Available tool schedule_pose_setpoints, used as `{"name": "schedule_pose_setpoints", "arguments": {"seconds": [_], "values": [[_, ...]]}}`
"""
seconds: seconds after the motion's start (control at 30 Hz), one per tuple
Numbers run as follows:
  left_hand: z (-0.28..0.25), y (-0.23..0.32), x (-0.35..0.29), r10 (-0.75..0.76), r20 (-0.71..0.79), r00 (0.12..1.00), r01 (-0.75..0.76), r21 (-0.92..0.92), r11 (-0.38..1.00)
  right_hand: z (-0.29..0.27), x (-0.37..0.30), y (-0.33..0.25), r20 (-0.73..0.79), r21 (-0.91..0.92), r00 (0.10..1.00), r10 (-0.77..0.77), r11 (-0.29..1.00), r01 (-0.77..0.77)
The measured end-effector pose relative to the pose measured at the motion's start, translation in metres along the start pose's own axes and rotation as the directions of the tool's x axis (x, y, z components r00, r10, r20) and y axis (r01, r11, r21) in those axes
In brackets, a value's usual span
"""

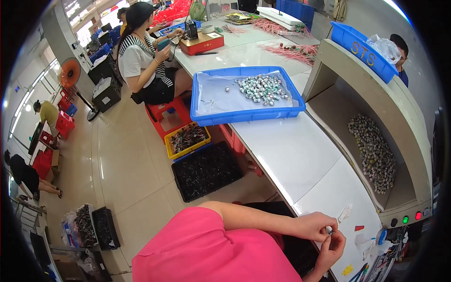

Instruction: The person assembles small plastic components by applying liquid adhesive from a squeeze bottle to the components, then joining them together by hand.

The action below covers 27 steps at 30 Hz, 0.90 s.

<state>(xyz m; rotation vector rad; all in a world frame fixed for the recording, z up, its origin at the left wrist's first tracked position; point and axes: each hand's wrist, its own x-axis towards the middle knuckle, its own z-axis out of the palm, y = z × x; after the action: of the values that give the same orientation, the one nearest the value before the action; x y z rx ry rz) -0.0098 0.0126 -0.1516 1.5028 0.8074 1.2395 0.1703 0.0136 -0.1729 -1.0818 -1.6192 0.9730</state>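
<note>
Over the white tabletop at the lower right, my left hand (315, 226) and my right hand (331, 254) meet with bent fingers. Between their fingertips is a small, round, whitish-silver part with a dark spot (330, 231). Both hands pinch it, though the fingers cover most of it. Beyond them, a blue tray (249, 116) lined with white sheet holds a loose pile of similar small round parts (263, 89), silver and green. A bigger heap of such parts (373, 152) lies inside the beige, open-fronted housing on the right.
The beige housing (315, 77) has lit green and red buttons, with a blue bin (361, 51) on top. Pliers (361, 272) and a blue tape roll (382, 236) lie near my right hand. Black (206, 174) and yellow crates (188, 141) stand on the floor. A co-worker sits beyond.
</note>
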Motion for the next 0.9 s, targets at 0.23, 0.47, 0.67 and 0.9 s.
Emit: {"name": "schedule_pose_setpoints", "arguments": {"seconds": [0.23,0.47,0.67,0.9], "values": [[0.001,-0.005,-0.002,0.001,-0.005,1.000,-0.001,-0.007,1.000,-0.006,0.000,0.013,-0.006,-0.073,1.000,0.031,0.997,-0.031],[0.001,-0.004,-0.003,0.021,-0.016,1.000,-0.021,0.022,1.000,-0.007,-0.003,0.015,-0.001,-0.078,1.000,-0.018,0.997,0.017],[-0.002,0.001,-0.001,-0.036,0.038,0.999,0.035,0.030,0.999,-0.007,-0.002,0.013,-0.021,-0.069,0.999,0.040,0.997,-0.042],[-0.006,0.005,-0.002,-0.073,0.066,0.995,0.071,0.023,0.997,-0.005,-0.002,0.010,-0.004,-0.047,0.999,0.040,0.998,-0.040]]}}
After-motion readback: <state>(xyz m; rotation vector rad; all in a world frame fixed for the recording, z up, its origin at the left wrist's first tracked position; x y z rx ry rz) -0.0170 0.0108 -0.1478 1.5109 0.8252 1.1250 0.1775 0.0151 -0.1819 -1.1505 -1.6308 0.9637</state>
